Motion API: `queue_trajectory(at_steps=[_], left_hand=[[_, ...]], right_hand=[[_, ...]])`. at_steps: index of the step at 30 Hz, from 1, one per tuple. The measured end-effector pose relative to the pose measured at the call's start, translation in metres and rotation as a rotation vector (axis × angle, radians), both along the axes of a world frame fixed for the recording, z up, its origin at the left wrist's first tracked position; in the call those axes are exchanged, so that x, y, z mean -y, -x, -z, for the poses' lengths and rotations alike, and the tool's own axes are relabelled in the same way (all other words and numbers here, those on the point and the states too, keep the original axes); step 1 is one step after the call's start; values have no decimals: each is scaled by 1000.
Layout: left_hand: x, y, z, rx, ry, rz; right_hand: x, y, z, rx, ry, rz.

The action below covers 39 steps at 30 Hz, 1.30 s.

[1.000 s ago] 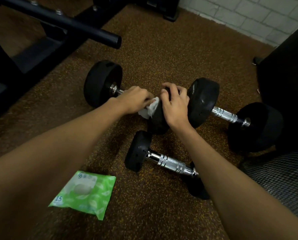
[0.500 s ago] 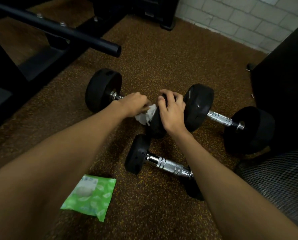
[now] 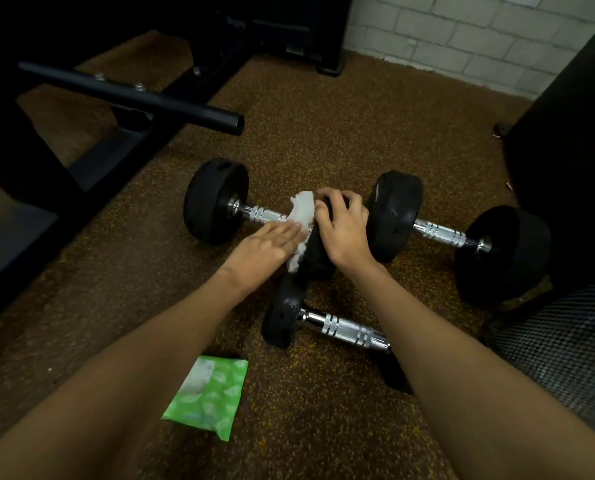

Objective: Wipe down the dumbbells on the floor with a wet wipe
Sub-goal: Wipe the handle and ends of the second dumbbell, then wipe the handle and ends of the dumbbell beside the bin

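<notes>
Three black dumbbells with chrome handles lie on the brown speckled floor. My left hand (image 3: 271,245) presses a white wet wipe (image 3: 302,216) with straight fingers against the inner face of the right head of the left dumbbell (image 3: 216,200). My right hand (image 3: 341,225) curls over the top of that same head and holds it. The right dumbbell (image 3: 441,233) lies just beyond my right hand. The near dumbbell (image 3: 337,329) lies below my hands, its far end hidden under my right forearm.
A green wet-wipe pack (image 3: 209,393) lies on the floor near my left forearm. A black bench frame with a round bar (image 3: 133,95) stands at the left. A black cabinet (image 3: 566,150) and a mesh surface (image 3: 566,344) are at the right, a white brick wall behind.
My left hand has uncurled from the handle and now lies flat, pressing the wipe against the dumbbell head. The wipe is spread wider. My right hand stays on the head.
</notes>
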State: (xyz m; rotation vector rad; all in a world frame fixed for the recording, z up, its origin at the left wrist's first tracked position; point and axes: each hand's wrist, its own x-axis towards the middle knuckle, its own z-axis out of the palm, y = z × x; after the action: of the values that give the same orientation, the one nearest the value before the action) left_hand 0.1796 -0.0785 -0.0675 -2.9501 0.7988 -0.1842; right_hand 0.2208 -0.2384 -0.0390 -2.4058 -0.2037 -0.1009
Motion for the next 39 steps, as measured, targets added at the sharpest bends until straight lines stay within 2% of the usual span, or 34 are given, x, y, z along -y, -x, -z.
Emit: queue_trajectory(at_steps=[3, 7, 9, 11, 13, 15, 20, 22, 24, 27, 31, 35, 39], left_hand=[[-7, 4, -4, -62, -149, 16], [-16, 12, -3, -16, -78, 58], [-21, 15, -6, -46, 66, 5], [-25, 17, -18, -142, 299, -115], [-27, 15, -34, -203, 535, -263], [-25, 12, -51, -216, 686, -364], [-6, -5, -103, -349, 1038, -460], [10, -12, -122, -435, 1216, -490], [30, -18, -141, -559, 1390, -482], [63, -24, -165, -701, 1536, -418], [99, -32, -170, -782, 1605, -427], [131, -43, -162, -576, 1491, -455], [165, -48, -154, -406, 1338, -281]], right_hand=[[1, -1, -1, -24, 2, -2], [4, -1, -8, -100, -1, -48], [8, -2, -14, -167, -18, -70], [13, -5, -21, -221, -22, -102], [18, -6, -32, -228, 13, -138], [23, -7, -44, -197, 13, -129], [35, 1, -88, -264, -263, -79], [42, 6, -109, -391, -326, -98], [54, 9, -126, -599, -347, -128], [77, 11, -138, -804, -493, -177], [106, 17, -142, -862, -813, -146], [131, 16, -139, -750, -987, -11], [150, 7, -133, -572, -1082, 92]])
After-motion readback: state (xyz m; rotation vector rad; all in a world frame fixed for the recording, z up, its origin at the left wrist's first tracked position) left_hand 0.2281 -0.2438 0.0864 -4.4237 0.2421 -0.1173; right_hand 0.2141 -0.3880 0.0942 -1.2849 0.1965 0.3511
